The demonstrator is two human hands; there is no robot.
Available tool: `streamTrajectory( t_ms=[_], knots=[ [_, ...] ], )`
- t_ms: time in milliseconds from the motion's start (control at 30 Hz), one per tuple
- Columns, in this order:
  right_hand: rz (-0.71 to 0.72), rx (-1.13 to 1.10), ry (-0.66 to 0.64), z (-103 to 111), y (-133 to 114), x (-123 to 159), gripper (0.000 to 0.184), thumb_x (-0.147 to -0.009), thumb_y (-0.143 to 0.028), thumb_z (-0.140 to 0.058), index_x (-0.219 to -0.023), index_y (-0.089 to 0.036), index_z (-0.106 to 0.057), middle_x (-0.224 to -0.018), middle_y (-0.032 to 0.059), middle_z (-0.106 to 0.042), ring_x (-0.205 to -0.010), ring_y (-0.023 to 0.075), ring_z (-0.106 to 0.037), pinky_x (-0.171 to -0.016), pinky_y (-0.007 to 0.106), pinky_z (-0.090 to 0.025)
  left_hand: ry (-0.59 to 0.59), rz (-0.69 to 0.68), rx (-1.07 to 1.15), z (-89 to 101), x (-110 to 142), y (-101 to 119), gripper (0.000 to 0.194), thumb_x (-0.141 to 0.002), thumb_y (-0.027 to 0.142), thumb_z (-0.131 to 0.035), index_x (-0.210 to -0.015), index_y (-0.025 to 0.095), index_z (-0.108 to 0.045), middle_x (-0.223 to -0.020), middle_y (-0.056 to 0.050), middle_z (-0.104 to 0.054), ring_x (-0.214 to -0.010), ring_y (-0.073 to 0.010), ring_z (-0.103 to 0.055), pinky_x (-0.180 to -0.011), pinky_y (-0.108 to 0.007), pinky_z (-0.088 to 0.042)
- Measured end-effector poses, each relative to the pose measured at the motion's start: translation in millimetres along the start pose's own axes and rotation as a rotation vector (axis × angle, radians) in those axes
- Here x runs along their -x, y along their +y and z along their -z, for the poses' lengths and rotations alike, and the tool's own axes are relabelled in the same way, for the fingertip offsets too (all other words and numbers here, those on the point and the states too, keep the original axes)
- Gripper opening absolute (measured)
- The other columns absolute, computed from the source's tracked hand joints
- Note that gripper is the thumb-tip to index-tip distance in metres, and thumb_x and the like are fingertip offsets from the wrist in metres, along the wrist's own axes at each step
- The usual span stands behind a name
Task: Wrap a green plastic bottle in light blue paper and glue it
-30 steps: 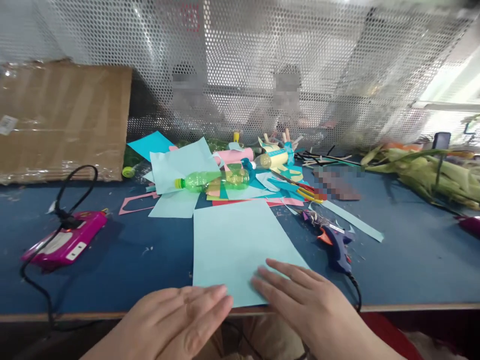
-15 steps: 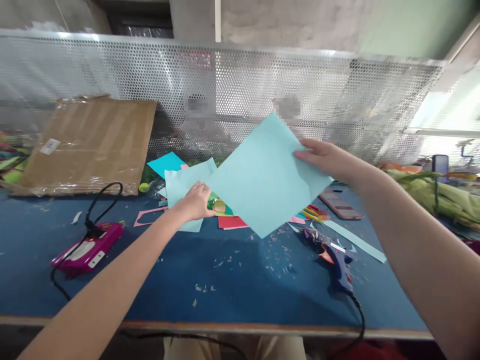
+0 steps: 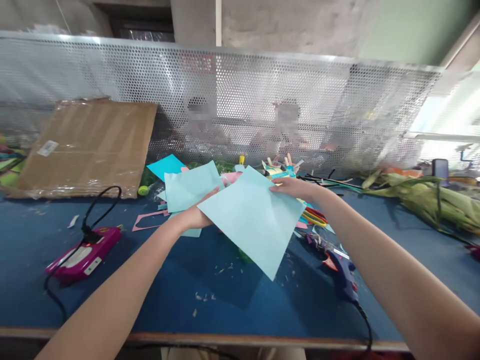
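A pale blue sheet of paper [image 3: 255, 220] hangs tilted over the middle of the table. My right hand [image 3: 292, 187] pinches it by its upper right edge. My left hand [image 3: 193, 217] is at the sheet's left corner, with most of its fingers hidden behind the paper. A bit of something green and shiny [image 3: 245, 256] shows under the sheet's lower edge; what it is I cannot make out. Behind my left hand lies another pale blue sheet [image 3: 189, 185], with a brighter blue sheet [image 3: 167, 166] farther back and a pink cut-out paper frame [image 3: 144, 221] to the left.
A magenta power strip [image 3: 84, 255] with a black plug sits at left, a dark blue glue gun [image 3: 343, 275] at right. A cardboard sheet [image 3: 90, 145] leans against the perforated metal screen [image 3: 247, 75]. Green husk-like material [image 3: 423, 200] lies far right. Paper scraps dot the blue table [image 3: 168, 295].
My right hand has brought the pale blue sheet down and left, so it covers the fingers of my left hand. My left hand has shifted slightly right and nearer.
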State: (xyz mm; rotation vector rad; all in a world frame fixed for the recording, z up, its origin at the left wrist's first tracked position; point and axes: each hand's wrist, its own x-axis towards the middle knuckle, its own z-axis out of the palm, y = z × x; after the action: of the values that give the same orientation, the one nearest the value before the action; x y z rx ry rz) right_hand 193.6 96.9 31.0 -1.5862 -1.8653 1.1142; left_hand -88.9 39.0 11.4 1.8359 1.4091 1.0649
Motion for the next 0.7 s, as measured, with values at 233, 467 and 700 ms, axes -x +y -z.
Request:
streamTrajectory(
  t_ms=[233,467,700],
  knots=[
    [-0.145,0.027,0.046,-15,22,1,0.018,-0.083,-0.023,-0.063,-0.099,-0.016,-0.070,-0.096,0.0081,-0.076,-0.081,0.0233,-0.072,-0.073,0.032,-0.058,0.102,0.276,0.009,11.7,-6,-20,0.026,-0.085,0.039,-0.050,-0.103,0.019,-0.050,-0.076,-0.004,-0.060,-0.077,-0.0249,-0.067,-0.068,-0.035,-0.054],
    [-0.232,-0.017,0.105,-12,30,24,0.026,-0.090,-0.026,-0.054,-0.111,-0.016,-0.065,-0.101,0.0102,-0.075,-0.081,0.0227,-0.073,-0.062,0.028,-0.058,-0.016,0.398,0.096,-5.8,4,0,0.033,-0.094,0.055,-0.034,-0.104,0.024,-0.031,-0.060,0.004,-0.052,-0.056,-0.0195,-0.065,-0.052,-0.029,-0.054],
    [-0.196,0.103,0.114,-17,39,34,0.021,-0.093,-0.025,-0.053,-0.103,-0.016,-0.069,-0.100,0.0070,-0.075,-0.087,0.0215,-0.071,-0.074,0.031,-0.058,-0.076,0.254,-0.134,-26.0,15,-1,0.032,-0.087,0.036,-0.057,-0.106,0.023,-0.035,-0.065,0.006,-0.051,-0.054,-0.0173,-0.058,-0.059,-0.034,-0.054]
  ],
)
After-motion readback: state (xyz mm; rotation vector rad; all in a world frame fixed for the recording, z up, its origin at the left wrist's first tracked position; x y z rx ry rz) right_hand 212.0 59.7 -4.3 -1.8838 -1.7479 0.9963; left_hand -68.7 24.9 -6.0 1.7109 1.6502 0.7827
